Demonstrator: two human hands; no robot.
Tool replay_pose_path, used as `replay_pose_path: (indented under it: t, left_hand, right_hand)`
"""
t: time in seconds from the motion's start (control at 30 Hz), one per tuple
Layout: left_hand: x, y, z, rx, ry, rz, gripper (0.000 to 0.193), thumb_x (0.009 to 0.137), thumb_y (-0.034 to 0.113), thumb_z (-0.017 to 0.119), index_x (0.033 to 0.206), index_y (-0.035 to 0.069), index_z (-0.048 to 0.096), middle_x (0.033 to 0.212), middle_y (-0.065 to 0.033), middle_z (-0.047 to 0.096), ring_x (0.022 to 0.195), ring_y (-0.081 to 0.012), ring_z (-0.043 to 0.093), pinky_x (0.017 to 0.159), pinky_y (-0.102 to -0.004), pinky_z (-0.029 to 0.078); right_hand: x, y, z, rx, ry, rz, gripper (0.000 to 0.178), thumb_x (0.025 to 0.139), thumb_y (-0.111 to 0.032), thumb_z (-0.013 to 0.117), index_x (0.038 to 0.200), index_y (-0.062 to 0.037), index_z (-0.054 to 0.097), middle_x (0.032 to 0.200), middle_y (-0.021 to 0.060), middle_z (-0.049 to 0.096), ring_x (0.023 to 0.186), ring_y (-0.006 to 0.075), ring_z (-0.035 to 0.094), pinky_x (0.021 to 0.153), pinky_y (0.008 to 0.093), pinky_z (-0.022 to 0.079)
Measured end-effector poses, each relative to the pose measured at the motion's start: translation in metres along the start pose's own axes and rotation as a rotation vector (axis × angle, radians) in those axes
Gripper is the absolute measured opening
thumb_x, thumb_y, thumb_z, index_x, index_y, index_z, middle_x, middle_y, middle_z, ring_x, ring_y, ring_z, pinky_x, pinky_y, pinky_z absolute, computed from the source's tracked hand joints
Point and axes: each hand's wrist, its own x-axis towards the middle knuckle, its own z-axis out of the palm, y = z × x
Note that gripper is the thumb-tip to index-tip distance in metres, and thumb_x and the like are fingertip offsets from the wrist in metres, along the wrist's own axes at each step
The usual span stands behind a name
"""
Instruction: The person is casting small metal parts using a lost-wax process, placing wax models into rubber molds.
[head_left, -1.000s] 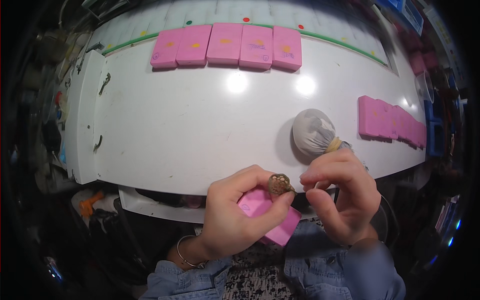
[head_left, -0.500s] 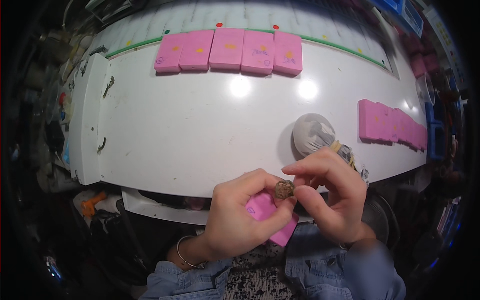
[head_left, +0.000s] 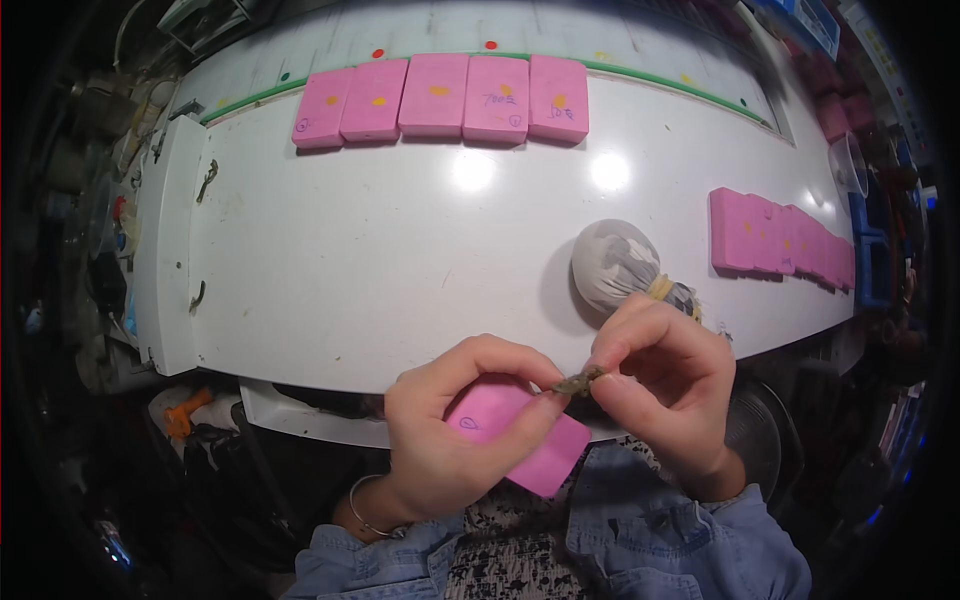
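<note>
My left hand (head_left: 435, 450) pinches a small brownish-green lump (head_left: 577, 383) between thumb and forefinger. My right hand (head_left: 680, 400) grips the lump's other side with its thumb and index fingertip, the rest of its fingers curled. A pink block (head_left: 548, 455) with a small circled mark rests in the left hand, behind the thumb; the fingers under it are hidden. Just beyond my right hand, on the white table, sits a round grey-and-white bundle (head_left: 612, 262) tied off with a yellow band.
Several pink blocks (head_left: 435, 95) with yellow spots stand in a row along the table's far side, by a green strip (head_left: 680, 80). More pink blocks (head_left: 740, 232) line the right. A raised white ledge (head_left: 168, 245) bounds the white table (head_left: 340, 260) on the left.
My right thumb and fingertip have closed onto the lump, which now looks longer and flatter. The pink block shows more below my left hand. The whole view has shifted slightly.
</note>
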Motion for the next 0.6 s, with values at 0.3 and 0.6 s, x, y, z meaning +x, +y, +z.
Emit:
replay_pose_path:
  t: [0.3,0.6]
  left_hand:
    - [-0.004,-0.003,-0.01,-0.188,0.021,0.103,0.015,0.073,-0.005,0.067,0.087,-0.005,0.061,0.086,-0.0129,0.063,0.081,-0.017,0.061,0.075,-0.0281,0.048]
    - [-0.008,0.004,-0.001,0.259,0.19,0.413,0.016,0.067,-0.008,0.068,0.079,-0.001,0.061,0.08,-0.0132,0.06,0.071,-0.0177,0.059,0.062,-0.0266,0.049]
  right_hand:
    - [-0.001,0.001,-0.002,-0.381,-0.026,-0.398,0.024,0.072,0.007,0.066,0.095,0.0017,0.062,0.081,0.0094,0.058,0.062,0.0102,0.053,0.05,0.0194,0.041]
    - [-0.012,-0.005,0.008,-0.61,0.113,-0.51,0.039,0.064,0.006,0.07,0.101,-0.0073,0.066,0.079,0.0056,0.058,0.06,0.0145,0.056,0.052,0.023,0.046]
